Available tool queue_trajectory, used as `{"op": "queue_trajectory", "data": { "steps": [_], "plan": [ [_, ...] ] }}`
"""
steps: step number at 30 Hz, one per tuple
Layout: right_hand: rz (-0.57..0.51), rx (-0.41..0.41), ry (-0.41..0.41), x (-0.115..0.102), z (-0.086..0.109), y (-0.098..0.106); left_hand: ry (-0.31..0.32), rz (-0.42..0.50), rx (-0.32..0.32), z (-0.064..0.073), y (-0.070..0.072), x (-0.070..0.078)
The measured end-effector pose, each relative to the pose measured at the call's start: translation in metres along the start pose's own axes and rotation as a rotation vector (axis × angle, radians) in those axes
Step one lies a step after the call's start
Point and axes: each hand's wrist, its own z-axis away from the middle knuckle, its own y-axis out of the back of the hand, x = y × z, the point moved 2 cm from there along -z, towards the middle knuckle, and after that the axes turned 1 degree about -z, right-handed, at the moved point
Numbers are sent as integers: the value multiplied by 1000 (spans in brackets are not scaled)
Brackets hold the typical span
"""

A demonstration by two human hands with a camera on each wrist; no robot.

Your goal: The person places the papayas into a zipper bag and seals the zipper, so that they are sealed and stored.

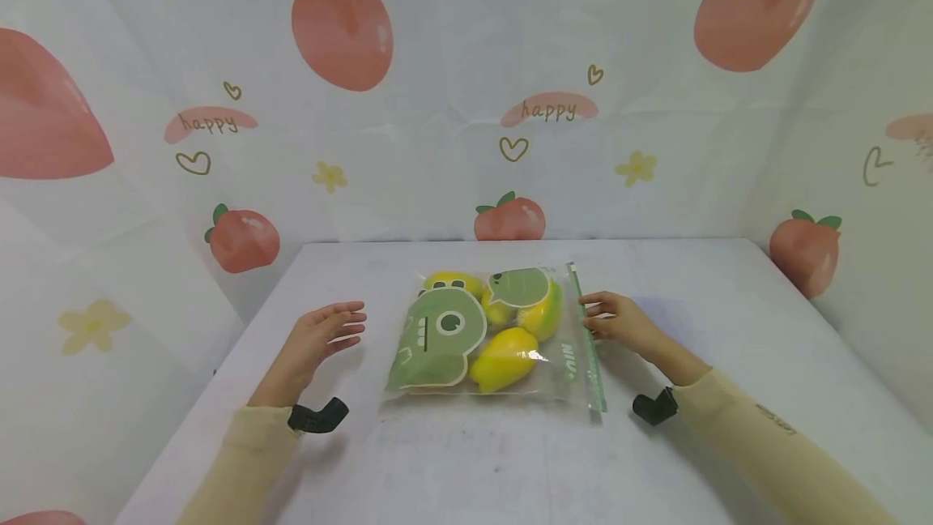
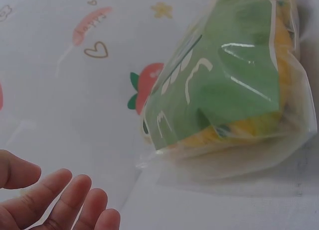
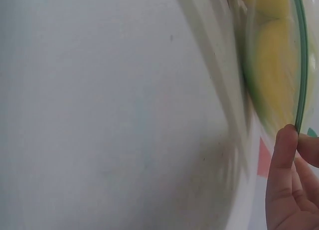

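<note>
A clear zip bag (image 1: 554,371) with a green cartoon dinosaur print lies flat on the table, holding several yellow mango-like fruits (image 1: 504,359). Its green zip edge (image 3: 303,56) is on the right side. My right hand (image 1: 619,322) pinches that edge between thumb and finger, as the right wrist view shows. To the left of the bag, apart from it, my left hand (image 1: 317,343) hovers over the table with fingers extended and nothing held. In the left wrist view the bag (image 2: 239,80) bulges with fruit beyond the left fingertips (image 2: 79,182).
The white table (image 1: 481,468) extends around the bag. Behind it and at the sides hangs a pale cloth (image 1: 437,160) printed with peaches, hearts and flowers. A black strap piece (image 1: 318,416) is at the left wrist and another black piece (image 1: 654,406) at the right.
</note>
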Motion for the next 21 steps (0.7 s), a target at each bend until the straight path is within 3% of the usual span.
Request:
{"op": "queue_trajectory", "data": {
  "steps": [14, 21],
  "plan": [
    [54, 21, -42, 4, 6, 13, 7, -28, -3, 2, -2, 0],
    [65, 5, -3, -1, 11, 24, 21, -65, 15, -3, -1, 3]
  ]
}}
